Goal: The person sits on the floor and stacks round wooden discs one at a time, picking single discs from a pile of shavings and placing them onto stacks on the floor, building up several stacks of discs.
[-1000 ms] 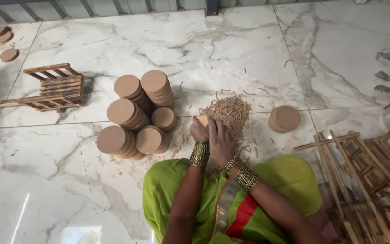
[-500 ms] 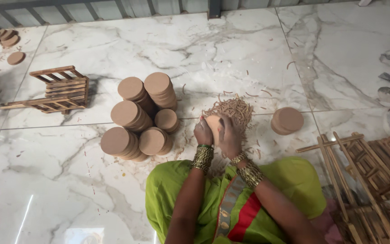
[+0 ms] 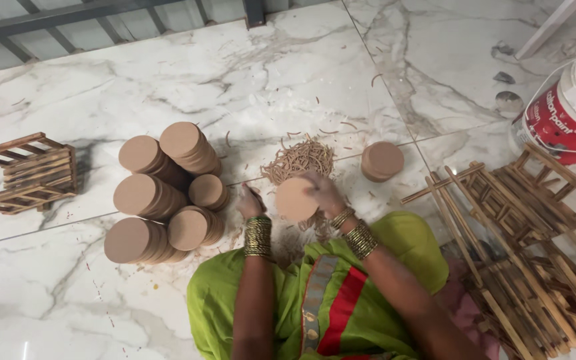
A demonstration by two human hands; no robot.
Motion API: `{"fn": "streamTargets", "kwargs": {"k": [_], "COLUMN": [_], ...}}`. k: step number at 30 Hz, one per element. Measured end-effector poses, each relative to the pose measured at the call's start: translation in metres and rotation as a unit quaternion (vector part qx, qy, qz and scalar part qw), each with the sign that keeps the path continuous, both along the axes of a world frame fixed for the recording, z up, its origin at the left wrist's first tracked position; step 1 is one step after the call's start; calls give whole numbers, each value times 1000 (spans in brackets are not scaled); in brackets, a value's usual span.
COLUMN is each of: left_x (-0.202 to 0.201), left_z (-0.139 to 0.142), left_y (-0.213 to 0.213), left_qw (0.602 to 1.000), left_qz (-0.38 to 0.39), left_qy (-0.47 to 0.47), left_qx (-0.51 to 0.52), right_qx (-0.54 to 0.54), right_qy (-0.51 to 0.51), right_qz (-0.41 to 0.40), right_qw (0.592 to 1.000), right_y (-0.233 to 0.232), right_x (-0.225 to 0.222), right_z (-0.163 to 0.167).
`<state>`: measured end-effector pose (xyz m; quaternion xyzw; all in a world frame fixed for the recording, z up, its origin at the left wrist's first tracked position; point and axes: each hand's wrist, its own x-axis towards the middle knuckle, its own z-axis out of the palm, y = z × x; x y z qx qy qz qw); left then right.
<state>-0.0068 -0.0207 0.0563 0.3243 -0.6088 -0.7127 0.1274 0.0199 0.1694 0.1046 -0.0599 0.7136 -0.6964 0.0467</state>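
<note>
Flat round fibreboard disc (image 3: 295, 199), smooth-faced

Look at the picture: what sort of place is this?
Probably a home craft workspace on a marble floor: stacks of round wooden discs, a pile of thin sticks and slatted wooden frames.

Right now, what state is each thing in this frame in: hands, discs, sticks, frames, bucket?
Right hand: gripping a round disc by its edge, above the floor.
Left hand: beside the disc; contact unclear.
Disc stacks: six, leaning, bunched together.
Small stack: upright, apart from the others.
Stick pile: loose heap on the floor.
Crate: assembled, on the floor.
Frames: piled in a heap.
Bucket: lid on.
</note>
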Motion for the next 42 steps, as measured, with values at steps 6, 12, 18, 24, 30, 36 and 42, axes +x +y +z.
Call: {"fn": "streamTargets", "kwargs": {"k": [6, 12, 18, 24, 30, 36, 42], "left_x": [-10, -28, -38, -48, -50, -46, -29], "left_z": [32, 23, 7, 7, 16, 30, 24], "left_y": [-55, -93, -99, -113, -110, -79, -22], "left_qw": [941, 693, 655, 660, 709, 859, 938], "left_qz": [-59, -173, -162, -148, -121, -178, -224], "left_qy": [-120, -310, -301, -269, -280, -168, 176], "left_qx": [-310, -627, -674, -686, -636, -450, 197], "right_qx": [-140, -50, 181, 318, 307, 277, 42], "right_qy": [58, 13, -95, -64, -71, 227, 155], "right_qz": [-404, -586, -575, -543, -574, -545, -212], "right_qw": [902, 809, 792, 775, 756, 759, 964], "right_y": [103, 169, 176, 172, 169, 152, 35], "right_x": [-37, -43, -51, -63, -62, -55, -42], "right_z": [9, -5, -21, -26, -31, -26, -2]}}
